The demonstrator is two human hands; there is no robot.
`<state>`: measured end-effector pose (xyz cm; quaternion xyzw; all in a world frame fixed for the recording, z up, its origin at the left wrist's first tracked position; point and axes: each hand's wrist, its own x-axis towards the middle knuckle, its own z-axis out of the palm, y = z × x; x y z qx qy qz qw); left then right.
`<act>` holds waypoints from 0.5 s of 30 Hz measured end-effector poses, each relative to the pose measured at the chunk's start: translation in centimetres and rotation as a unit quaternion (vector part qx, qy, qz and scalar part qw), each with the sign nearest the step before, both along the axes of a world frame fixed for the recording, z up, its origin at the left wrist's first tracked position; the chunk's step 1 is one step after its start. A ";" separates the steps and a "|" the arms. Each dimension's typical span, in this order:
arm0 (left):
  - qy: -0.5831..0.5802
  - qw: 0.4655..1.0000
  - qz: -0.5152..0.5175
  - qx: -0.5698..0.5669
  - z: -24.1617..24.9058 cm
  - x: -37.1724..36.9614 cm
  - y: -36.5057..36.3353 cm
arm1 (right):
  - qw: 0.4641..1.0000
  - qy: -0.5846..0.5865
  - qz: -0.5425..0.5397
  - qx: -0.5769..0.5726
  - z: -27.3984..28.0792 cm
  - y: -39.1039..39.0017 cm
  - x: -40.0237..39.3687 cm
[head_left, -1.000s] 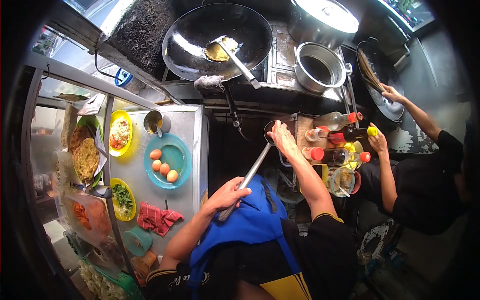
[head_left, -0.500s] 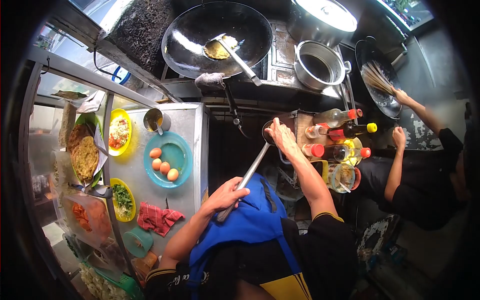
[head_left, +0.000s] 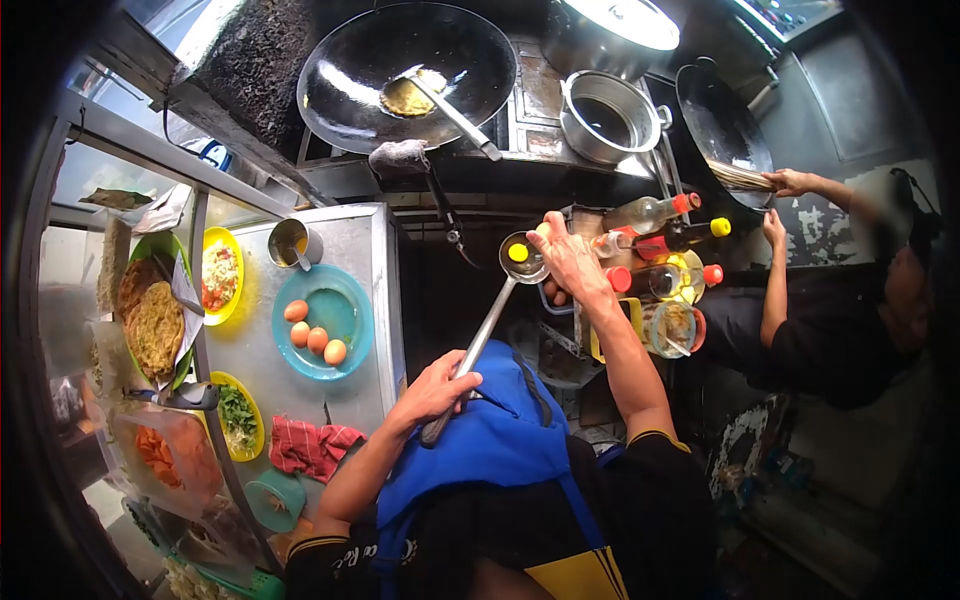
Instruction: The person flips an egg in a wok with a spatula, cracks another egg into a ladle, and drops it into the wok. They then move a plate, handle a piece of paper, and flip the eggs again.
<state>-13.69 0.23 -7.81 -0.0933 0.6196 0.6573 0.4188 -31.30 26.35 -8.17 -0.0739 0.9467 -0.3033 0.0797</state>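
Note:
My left hand point(head_left: 437, 392) is closed around the long handle of a metal ladle point(head_left: 489, 325), held at a slant over my blue apron point(head_left: 480, 425). A round yellow egg yolk point(head_left: 518, 252) lies in the ladle's bowl. Right over the bowl's edge is my right hand point(head_left: 572, 262), its fingers closed on an eggshell point(head_left: 544, 230) that is mostly hidden by them. Sauce bottles point(head_left: 650, 213) with red and yellow caps lean just to the right of that hand.
Whole eggs point(head_left: 318, 340) sit on a blue plate point(head_left: 361, 330) at left, near a metal cup point(head_left: 296, 243). A wok point(head_left: 340, 95) holding an omelette piece point(head_left: 408, 98) and a spatula point(head_left: 458, 120) stands ahead. Another person's hands point(head_left: 790, 182) work at a second wok point(head_left: 715, 110).
An egg yolk now shows in the ladle's bowl. My right hand has lifted slightly off the bowl. The other person's bamboo whisk has swung down to the wok's near edge.

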 end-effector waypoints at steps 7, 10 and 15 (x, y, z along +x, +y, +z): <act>0.032 0.997 -0.048 -0.047 1.4 0.5 -1.6 | 0.987 -0.134 -0.088 -0.027 2.7 -0.5 1.8; 0.025 0.996 -0.062 -0.055 2.5 0.8 -2.1 | 0.987 -0.125 -0.093 -0.048 1.9 -0.9 2.9; 0.008 0.995 -0.082 -0.049 3.6 1.6 -2.8 | 0.992 -0.089 -0.086 0.007 -3.2 -0.7 4.5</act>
